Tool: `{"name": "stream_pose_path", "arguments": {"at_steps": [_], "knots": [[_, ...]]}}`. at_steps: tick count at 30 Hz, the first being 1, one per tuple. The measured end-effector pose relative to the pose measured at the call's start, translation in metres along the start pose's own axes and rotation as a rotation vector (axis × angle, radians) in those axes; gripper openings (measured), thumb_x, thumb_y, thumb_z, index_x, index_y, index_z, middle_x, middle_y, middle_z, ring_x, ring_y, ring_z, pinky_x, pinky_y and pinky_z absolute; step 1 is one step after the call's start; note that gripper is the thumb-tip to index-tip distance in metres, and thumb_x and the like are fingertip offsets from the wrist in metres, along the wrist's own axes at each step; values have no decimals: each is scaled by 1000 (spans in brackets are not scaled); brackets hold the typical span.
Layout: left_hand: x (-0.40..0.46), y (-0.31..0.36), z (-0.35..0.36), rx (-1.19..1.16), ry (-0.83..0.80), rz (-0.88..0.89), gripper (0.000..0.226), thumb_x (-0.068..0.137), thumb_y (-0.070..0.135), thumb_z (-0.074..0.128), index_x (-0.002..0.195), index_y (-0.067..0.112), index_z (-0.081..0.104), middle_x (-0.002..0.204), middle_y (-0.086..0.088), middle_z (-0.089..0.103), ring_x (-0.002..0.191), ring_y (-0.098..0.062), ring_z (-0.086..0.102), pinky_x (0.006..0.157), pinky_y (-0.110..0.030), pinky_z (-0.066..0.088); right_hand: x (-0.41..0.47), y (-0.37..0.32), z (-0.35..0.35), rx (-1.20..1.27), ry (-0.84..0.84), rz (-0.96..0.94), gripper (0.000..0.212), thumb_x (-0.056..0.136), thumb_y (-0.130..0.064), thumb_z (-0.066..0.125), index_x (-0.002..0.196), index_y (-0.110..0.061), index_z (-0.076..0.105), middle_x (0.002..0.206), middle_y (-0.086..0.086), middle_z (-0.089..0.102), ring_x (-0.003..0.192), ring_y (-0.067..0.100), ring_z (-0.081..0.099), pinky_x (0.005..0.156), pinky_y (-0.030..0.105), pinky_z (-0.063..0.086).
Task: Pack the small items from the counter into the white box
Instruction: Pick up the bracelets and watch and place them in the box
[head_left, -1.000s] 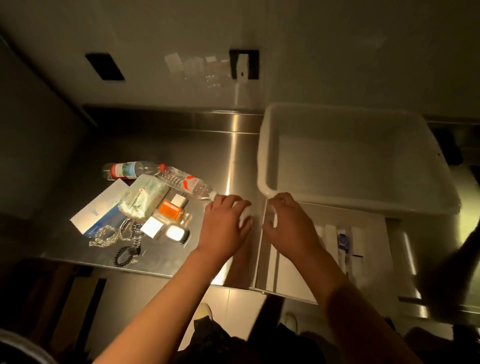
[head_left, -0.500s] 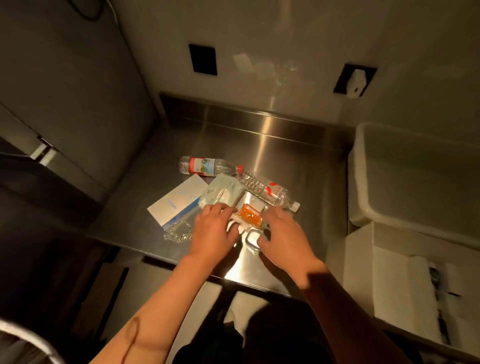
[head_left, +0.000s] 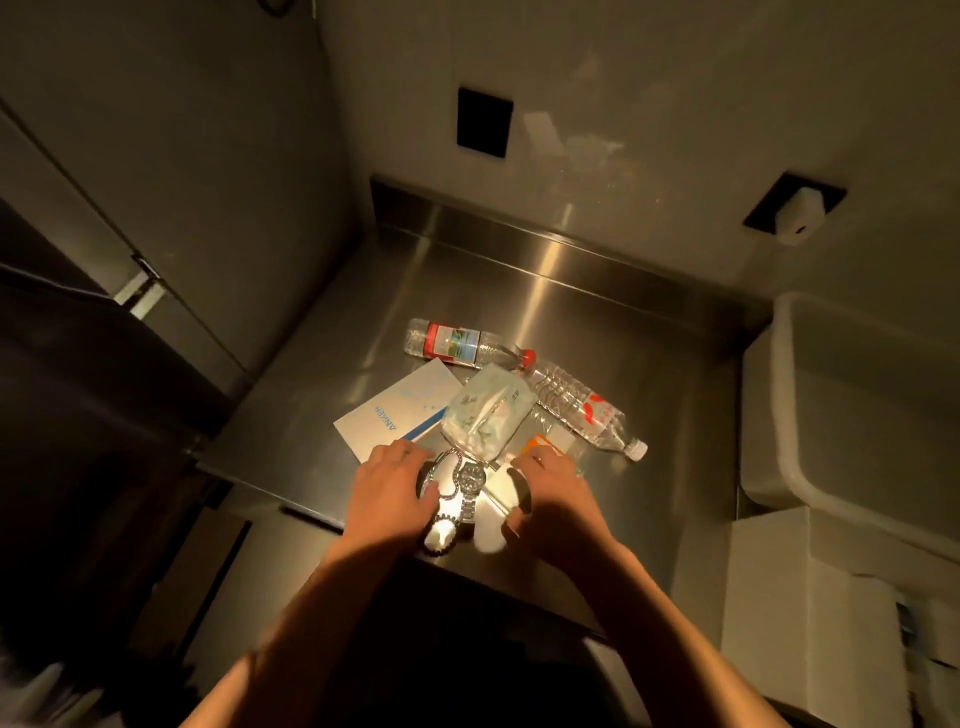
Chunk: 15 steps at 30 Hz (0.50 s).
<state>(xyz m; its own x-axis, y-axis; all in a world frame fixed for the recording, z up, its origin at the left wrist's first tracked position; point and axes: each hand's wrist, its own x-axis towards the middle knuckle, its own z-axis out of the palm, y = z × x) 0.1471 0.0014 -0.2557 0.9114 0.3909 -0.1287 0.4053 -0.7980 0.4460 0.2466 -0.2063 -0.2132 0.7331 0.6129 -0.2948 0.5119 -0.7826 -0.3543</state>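
- The left hand (head_left: 387, 491) and the right hand (head_left: 553, 499) sit low on the steel bench (head_left: 597, 322), palms down, at the near edge of a cluster of small items.
- Between them lies a metal-band wristwatch (head_left: 467, 480), with a beaded bracelet (head_left: 440, 535) just at its 6 o'clock, close to the bench lip.
- The fingers of the left hand are curled and slightly apart, touching the watch band from the 9 o'clock side. I cannot tell whether they have closed on anything.
- The right hand's fingers are spread and bent over small pale items. An orange item (head_left: 537, 446) peeks out at its 12 o'clock. Whether anything is gripped is hidden.
- Both hands seem set to scoop the loose pieces together from opposite sides, probably because they are too small and many to lift singly.
- At 12 o'clock of the hands a clear pouch (head_left: 485, 415) overlaps a white card (head_left: 400, 410); two water bottles (head_left: 449, 340) (head_left: 587, 410) lie on their sides beyond.
- The white box (head_left: 769, 597) stands open at 3 o'clock, well apart from the cluster, below a pale tub (head_left: 779, 415). Nothing from the cluster looks packed yet.
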Motion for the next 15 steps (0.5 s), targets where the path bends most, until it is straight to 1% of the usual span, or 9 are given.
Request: {"name": "stream_pose_path", "arguments": {"at_steps": [2, 4, 6, 7, 9, 11, 12, 13, 15], "knots": [[7, 0, 6, 6, -35, -15, 43, 84, 45, 53, 124, 34, 60, 124, 9, 58, 111, -15, 48, 95, -37, 43, 5, 9, -1, -28, 30, -8, 46, 70, -28, 71, 114, -20, 58, 122, -1, 50, 108, 24, 51, 83, 35, 47], [12, -1, 12, 19, -51, -4, 44, 82, 47, 56, 124, 34, 59, 122, 9, 59, 109, -15, 49, 94, -36, 46, 11, 17, -3, -9, 49, 2, 48, 70, -28, 72, 116, -24, 57, 125, -3, 51, 109, 21, 50, 84, 38, 50], [13, -3, 21, 22, -26, 62, 46, 82, 45, 64, 124, 27, 62, 119, 4, 63, 106, -20, 56, 91, -36, 51, 16, 24, -6, 7, 36, 11, 51, 69, -29, 70, 118, -25, 56, 125, -3, 51, 110, 20, 50, 85, 39, 51], [12, -3, 26, 21, 3, 98, 44, 84, 44, 65, 123, 24, 64, 116, 1, 66, 103, -22, 61, 88, -37, 54, 18, 27, -6, 14, 31, 15, 52, 69, -29, 69, 119, -25, 55, 124, -3, 51, 110, 20, 50, 85, 39, 52], [11, 1, 31, 38, 49, 123, 33, 90, 46, 59, 112, 23, 69, 105, 1, 70, 92, -21, 65, 80, -35, 57, 22, 32, -3, 52, 54, 39, 53, 71, -28, 68, 123, -24, 56, 122, 0, 53, 109, 22, 53, 86, 41, 53], [12, 6, 33, 22, 30, 105, 29, 90, 51, 54, 103, 29, 67, 92, 6, 68, 79, -15, 64, 71, -31, 58, 26, 35, 0, 76, 84, 73, 52, 77, -29, 66, 127, -22, 56, 121, 2, 55, 109, 23, 55, 87, 42, 54], [12, 8, 33, 1, 3, 98, 32, 86, 54, 55, 104, 30, 65, 88, 7, 68, 75, -13, 64, 68, -29, 59, 28, 38, 3, 69, 80, 79, 53, 80, -30, 64, 132, -20, 55, 123, 4, 55, 111, 24, 56, 88, 43, 53], [13, 10, 33, -19, -27, 93, 38, 83, 57, 55, 109, 30, 64, 88, 7, 68, 74, -11, 65, 68, -29, 59, 31, 41, 6, 49, 58, 78, 57, 84, -32, 62, 138, -18, 51, 130, 6, 53, 117, 26, 54, 92, 43, 52], [16, 13, 36, -56, -89, 75, 49, 80, 61, 53, 119, 31, 60, 94, 6, 68, 78, -11, 65, 71, -30, 60, 34, 46, 12, 15, -4, 85, 65, 91, -37, 59, 150, -17, 39, 145, 7, 43, 130, 28, 45, 102, 45, 46]]}}
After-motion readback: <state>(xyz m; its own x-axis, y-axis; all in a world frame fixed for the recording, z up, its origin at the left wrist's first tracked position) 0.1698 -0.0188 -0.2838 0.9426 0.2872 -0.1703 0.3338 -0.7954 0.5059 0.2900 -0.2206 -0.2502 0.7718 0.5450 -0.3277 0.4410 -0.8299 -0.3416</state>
